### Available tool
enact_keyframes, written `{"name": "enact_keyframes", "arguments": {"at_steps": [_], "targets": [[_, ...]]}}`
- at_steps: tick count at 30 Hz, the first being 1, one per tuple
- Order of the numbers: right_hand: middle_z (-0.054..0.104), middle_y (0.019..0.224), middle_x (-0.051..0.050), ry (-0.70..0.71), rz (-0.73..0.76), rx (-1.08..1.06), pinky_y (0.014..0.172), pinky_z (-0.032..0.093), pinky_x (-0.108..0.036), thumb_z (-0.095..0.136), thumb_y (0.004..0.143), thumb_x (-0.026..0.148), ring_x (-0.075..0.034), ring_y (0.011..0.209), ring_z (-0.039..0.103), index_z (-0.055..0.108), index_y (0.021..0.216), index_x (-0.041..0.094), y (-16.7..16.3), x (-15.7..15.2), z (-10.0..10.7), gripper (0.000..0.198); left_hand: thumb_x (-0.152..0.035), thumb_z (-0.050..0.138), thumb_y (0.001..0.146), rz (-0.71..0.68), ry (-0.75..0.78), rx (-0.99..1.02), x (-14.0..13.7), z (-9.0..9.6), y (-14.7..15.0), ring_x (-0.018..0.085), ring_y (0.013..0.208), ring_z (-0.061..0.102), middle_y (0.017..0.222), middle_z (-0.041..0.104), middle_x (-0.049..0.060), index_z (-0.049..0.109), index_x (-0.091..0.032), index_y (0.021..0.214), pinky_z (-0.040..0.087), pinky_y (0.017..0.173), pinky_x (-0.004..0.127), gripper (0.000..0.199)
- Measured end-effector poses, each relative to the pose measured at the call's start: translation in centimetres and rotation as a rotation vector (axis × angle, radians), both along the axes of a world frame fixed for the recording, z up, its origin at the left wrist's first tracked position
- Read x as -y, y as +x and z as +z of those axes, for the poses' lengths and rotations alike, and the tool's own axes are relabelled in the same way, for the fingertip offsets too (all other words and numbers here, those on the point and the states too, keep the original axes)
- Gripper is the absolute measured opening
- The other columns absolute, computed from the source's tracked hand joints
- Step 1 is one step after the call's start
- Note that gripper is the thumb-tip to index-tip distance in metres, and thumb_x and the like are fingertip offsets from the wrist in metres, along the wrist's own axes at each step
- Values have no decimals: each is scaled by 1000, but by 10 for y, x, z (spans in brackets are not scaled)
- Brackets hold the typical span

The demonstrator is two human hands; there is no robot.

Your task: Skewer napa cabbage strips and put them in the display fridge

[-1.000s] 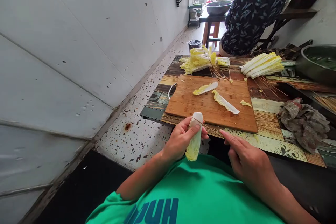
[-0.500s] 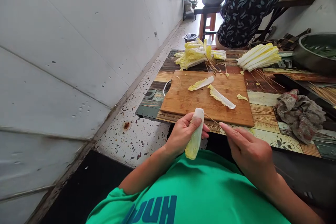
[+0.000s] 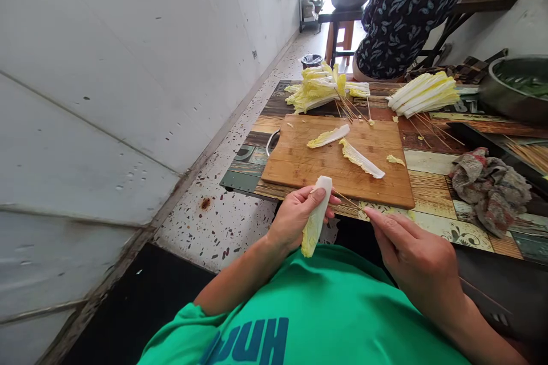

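My left hand (image 3: 297, 214) grips a strip of napa cabbage leaf (image 3: 315, 219), white end up and yellow tip down, in front of my shirt. Between thumb and fingertips, my right hand (image 3: 415, 248) pinches a thin wooden skewer (image 3: 347, 199). The skewer points left toward the leaf; its tip is hidden behind the leaf or my fingers, so I cannot tell whether it pierces it. Just beyond my hands, a wooden cutting board (image 3: 295, 165) bears two cut cabbage strips, one nearer (image 3: 363, 159) and one farther (image 3: 329, 137), plus a small yellow scrap (image 3: 395, 159).
Behind the board lie a left pile of skewered cabbage (image 3: 317, 91) and a right pile (image 3: 423, 94). At the right are a crumpled rag (image 3: 490, 191), a dark tray of skewers (image 3: 531, 154) and a metal basin (image 3: 514, 88). A person in patterned clothing (image 3: 406, 17) sits beyond the table.
My right hand has shifted slightly right and down, away from the leaf, and more of the skewer shows between the hands. The left hand has turned the leaf a little.
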State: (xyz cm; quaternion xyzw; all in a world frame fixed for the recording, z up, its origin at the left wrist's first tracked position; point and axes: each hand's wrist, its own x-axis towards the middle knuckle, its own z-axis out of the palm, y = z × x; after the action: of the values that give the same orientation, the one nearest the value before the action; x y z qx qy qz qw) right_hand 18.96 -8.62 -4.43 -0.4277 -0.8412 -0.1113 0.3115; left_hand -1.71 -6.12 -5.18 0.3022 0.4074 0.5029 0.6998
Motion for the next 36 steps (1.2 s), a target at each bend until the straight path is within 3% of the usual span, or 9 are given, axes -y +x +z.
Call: {"name": "enact_keyframes", "arguments": {"at_steps": [12, 22, 36], "targets": [[77, 97, -7, -22, 5, 30, 54, 44, -27, 55, 96, 17, -17, 69, 72, 72, 114, 15, 4, 2, 3, 24, -47, 77, 78, -20, 47, -42, 1, -4, -1, 8, 58, 56, 79, 71, 6, 74, -12, 84, 43, 54, 20, 36], [78, 98, -4, -175, 109, -29, 65, 54, -26, 54, 97, 20, -17, 80, 74, 71, 110, 16, 18, -5, 7, 21, -50, 74, 80, -92, 76, -162, 7, 0, -1, 8, 57, 53, 61, 63, 2, 79, -13, 81, 38, 56, 20, 37], [79, 95, -5, -298, 173, -142, 69, 59, -24, 53, 97, 23, -16, 80, 75, 73, 105, 19, 20, -13, 8, 22, -50, 68, 85, -98, 162, -350, 15, 5, 9, 11, 61, 51, 63, 63, 2, 80, -15, 83, 36, 59, 24, 38]]}}
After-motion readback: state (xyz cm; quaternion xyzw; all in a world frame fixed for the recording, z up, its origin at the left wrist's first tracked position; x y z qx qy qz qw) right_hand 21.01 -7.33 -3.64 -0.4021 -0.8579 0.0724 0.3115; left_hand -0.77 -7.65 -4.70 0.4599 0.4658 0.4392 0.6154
